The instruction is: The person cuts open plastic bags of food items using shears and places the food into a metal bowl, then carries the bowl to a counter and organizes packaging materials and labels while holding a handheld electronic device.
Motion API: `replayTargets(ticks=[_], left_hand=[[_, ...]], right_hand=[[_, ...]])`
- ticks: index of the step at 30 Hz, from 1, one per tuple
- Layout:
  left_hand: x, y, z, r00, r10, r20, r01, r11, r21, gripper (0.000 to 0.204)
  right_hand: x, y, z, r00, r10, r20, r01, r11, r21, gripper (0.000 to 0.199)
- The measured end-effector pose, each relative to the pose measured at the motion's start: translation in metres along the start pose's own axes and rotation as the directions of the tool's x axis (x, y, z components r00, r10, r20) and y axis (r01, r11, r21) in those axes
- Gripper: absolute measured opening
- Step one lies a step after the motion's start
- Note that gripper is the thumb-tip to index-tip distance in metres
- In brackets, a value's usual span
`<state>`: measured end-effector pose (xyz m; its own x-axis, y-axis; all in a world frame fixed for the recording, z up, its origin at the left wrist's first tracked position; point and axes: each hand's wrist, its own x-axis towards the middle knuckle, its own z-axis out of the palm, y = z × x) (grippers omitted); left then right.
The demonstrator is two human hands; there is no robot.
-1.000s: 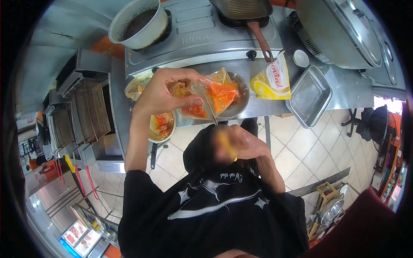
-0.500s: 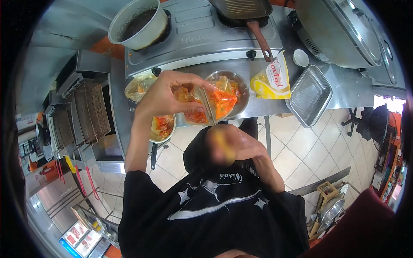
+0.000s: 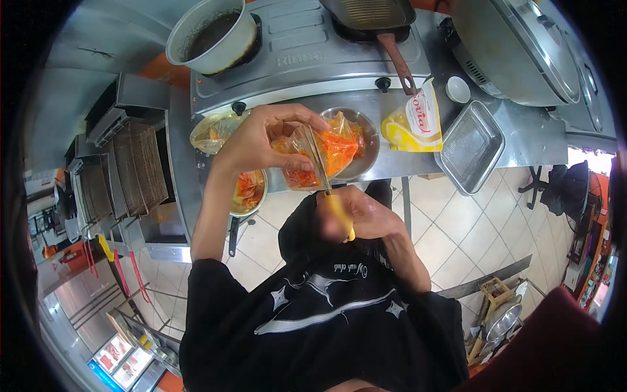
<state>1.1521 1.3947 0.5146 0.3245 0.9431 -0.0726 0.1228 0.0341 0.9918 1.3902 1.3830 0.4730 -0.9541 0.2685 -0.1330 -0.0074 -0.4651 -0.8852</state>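
My left hand (image 3: 258, 140) is closed on a clear plastic bag (image 3: 339, 151) smeared with orange-red food, thumb below and fingers above. Closed round yellow handles, my right hand (image 3: 371, 214) holds scissors (image 3: 322, 171), partly blurred. Their metal blades reach up across the bag, beside my left fingertips; whether they are apart cannot be made out. Under the bag's right part stands a steel bowl (image 3: 372, 151) with some orange food. Just right of my left forearm, a saucepan (image 3: 263, 199) holds reddish-orange food. Another clear bag (image 3: 210, 134) lies on the counter, left of my left hand.
A gas stove (image 3: 294, 36) at the back bears a large pot (image 3: 232, 49) and a grill pan with a brown handle (image 3: 397, 62). To the right are a yellow-and-white pouch (image 3: 411, 124), a small white bowl (image 3: 457, 89), a metal tray (image 3: 471, 150) and a large cooker (image 3: 516, 52).
My left hand has shifted slightly, and the bag's orange part sits a little differently against the blades. My right hand stays nearly in place, with the yellow handles showing more clearly.
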Motion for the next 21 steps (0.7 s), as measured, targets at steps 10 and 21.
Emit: replayTargets(ticks=[10, 21], left_hand=[[0.003, -0.012, 0.004, 0.993, -0.1, 0.065, 0.108, 0.987, -0.121, 0.056], [0.007, -0.022, 0.011, 0.975, -0.198, 0.105, 0.217, 0.95, -0.226, 0.059]], right_hand=[[0.004, 0.008, -0.005, 0.999, 0.007, 0.053, -0.012, 0.996, 0.093, 0.051], [0.012, 0.024, -0.01, 1.0, -0.001, 0.03, -0.005, 0.977, 0.215, 0.062]])
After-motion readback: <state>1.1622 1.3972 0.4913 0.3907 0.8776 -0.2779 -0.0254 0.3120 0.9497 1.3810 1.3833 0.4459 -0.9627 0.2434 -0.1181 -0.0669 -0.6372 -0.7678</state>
